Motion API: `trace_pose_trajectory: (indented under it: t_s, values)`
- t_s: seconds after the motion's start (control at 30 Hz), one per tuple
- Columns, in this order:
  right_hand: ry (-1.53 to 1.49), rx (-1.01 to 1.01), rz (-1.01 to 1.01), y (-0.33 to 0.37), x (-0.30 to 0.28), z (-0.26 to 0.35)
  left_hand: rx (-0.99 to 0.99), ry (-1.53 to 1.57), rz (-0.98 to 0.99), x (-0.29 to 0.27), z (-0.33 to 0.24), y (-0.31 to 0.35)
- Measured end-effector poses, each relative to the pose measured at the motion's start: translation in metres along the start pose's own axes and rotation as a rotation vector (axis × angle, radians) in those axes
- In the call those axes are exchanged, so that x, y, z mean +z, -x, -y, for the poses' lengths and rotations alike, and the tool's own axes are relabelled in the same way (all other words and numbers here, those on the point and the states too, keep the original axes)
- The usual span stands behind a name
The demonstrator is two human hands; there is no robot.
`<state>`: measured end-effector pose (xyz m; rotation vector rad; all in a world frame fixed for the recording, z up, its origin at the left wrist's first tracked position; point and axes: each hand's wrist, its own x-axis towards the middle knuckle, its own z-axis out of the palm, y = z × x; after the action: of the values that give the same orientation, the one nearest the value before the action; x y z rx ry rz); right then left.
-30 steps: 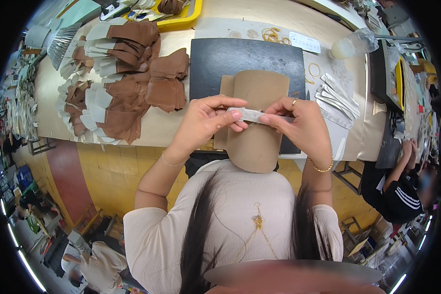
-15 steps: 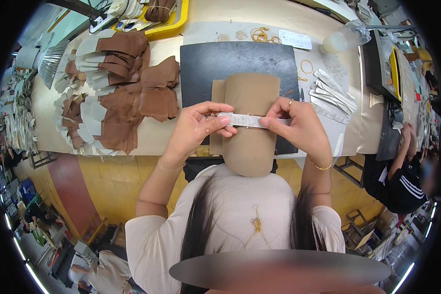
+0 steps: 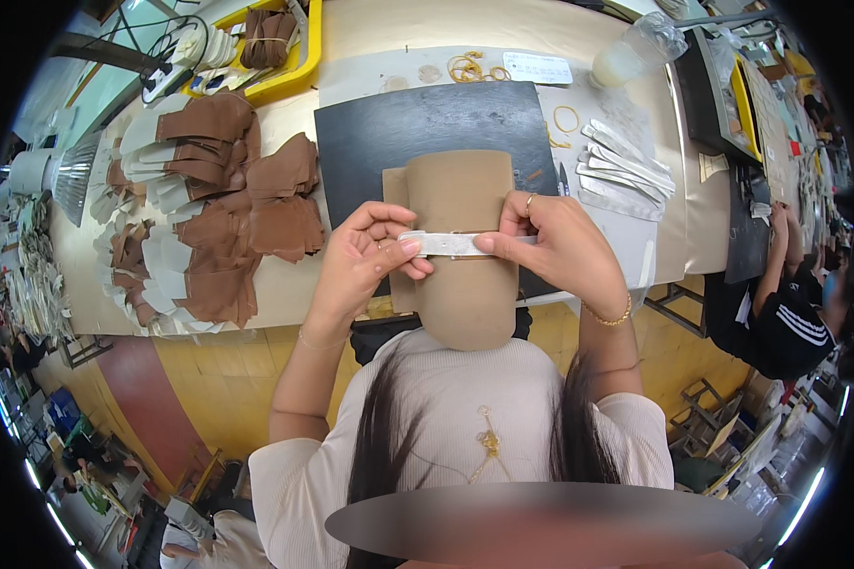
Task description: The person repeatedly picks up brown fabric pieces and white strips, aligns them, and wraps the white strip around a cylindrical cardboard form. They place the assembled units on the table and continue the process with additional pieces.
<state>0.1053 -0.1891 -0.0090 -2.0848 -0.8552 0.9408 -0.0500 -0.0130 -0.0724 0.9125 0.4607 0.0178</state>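
Observation:
Between my hands a narrow pale strip lies crosswise over a curved tan piece. My left hand pinches the strip's left end between thumb and fingers. At the other end my right hand presses it with the thumb, fingers curled at the tan piece's right edge. A narrow slit with a thin rim shows along the strip's edges. The tan piece stands out toward my chest, and a flat tan flap shows at its left. Beneath it is a black board.
Stacked brown pieces with pale ends lie at left. Several whitish strips lie at right, near a pen. Farther back are a yellow tray, yellow bands and a plastic bottle. A co-worker sits at right.
The whole bench has shifted left in the picture as the view turned slightly. Both hands keep hold of the strip in nearly the same place on the tan piece.

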Motion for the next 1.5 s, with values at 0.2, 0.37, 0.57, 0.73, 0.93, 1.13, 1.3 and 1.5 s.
trace_pose_trajectory:
  t_s: [0.2,0.37,0.57,0.73,0.93,1.13,1.3,1.5]
  values:
    - [-0.204,0.065,0.055,0.012,-0.013,-0.022,0.034,0.029,-0.038,-0.012,-0.001,0.006]
    - [-0.39,0.169,0.076,0.021,-0.016,-0.042,0.044,0.033,-0.014,-0.026,0.001,0.007]
    - [-0.579,0.189,0.062,0.019,-0.006,-0.06,0.015,0.054,-0.008,-0.028,0.013,0.002]
    - [-0.717,0.16,0.114,0.01,0.007,-0.077,-0.007,0.081,0.002,-0.029,0.022,-0.004]
    - [-0.82,0.134,0.141,0.003,0.023,-0.095,-0.009,0.106,0.014,-0.031,0.027,-0.006]
    - [-0.946,0.216,0.23,-0.003,0.042,-0.114,-0.003,0.135,0.013,-0.029,0.032,-0.006]
    - [-1.021,0.287,0.274,-0.003,0.048,-0.119,0.01,0.165,0.03,-0.028,0.035,-0.008]
    - [-0.894,0.466,-0.2,0.007,0.008,-0.098,0.034,0.191,-0.007,-0.021,0.031,-0.001]
